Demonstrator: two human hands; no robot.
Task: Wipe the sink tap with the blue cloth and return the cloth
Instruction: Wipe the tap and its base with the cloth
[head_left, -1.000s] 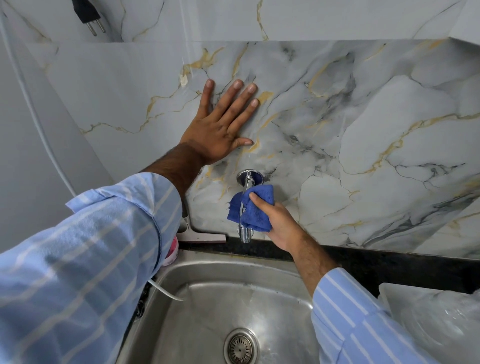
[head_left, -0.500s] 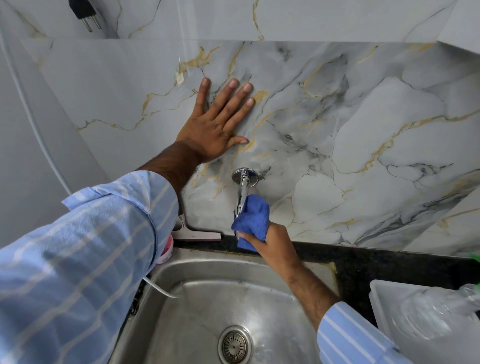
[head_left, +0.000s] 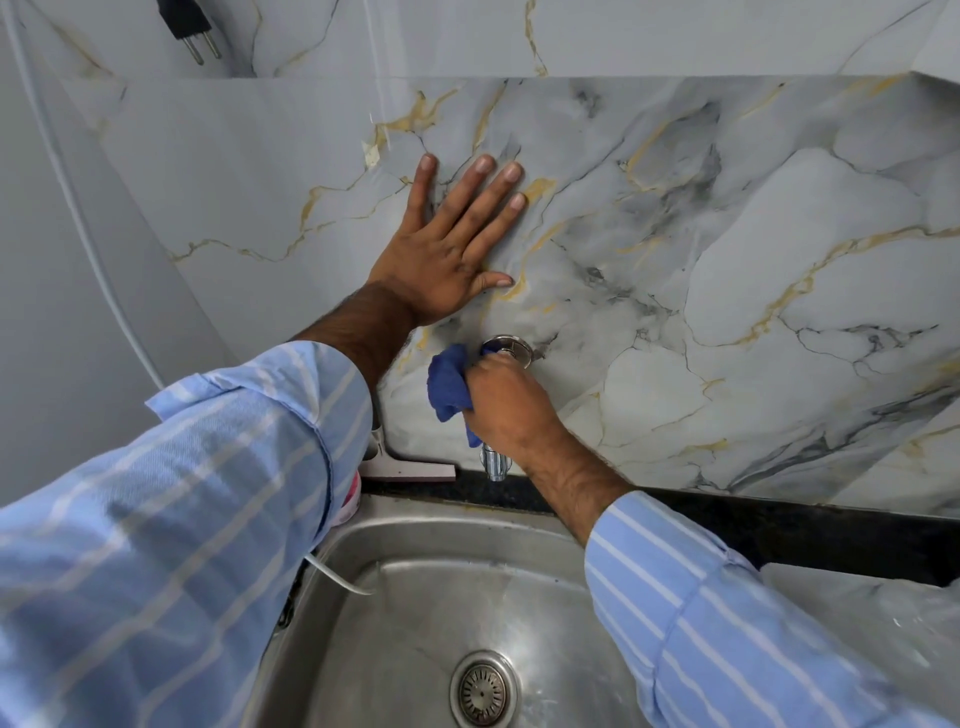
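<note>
A chrome sink tap (head_left: 494, 465) comes out of the marble wall above the steel sink (head_left: 415, 525). Only its round wall flange and its lower spout tip show. My right hand (head_left: 506, 402) is wrapped around the upper part of the tap, gripping the crumpled blue cloth (head_left: 448, 384) against it. The cloth bulges out to the left of my fingers. My left hand (head_left: 452, 249) lies flat on the marble wall above and left of the tap, fingers spread, holding nothing.
A squeegee (head_left: 408, 470) leans on the dark counter edge behind the sink, with a pink object (head_left: 349, 501) beside it. A white cable (head_left: 337, 574) hangs into the basin. A black plug (head_left: 189, 26) dangles at top left. Translucent plastic (head_left: 857, 613) lies at right.
My right hand has slid the blue cloth up from the tap's lower end to its top near the wall flange. The spout tip is uncovered now. My left hand stays on the wall.
</note>
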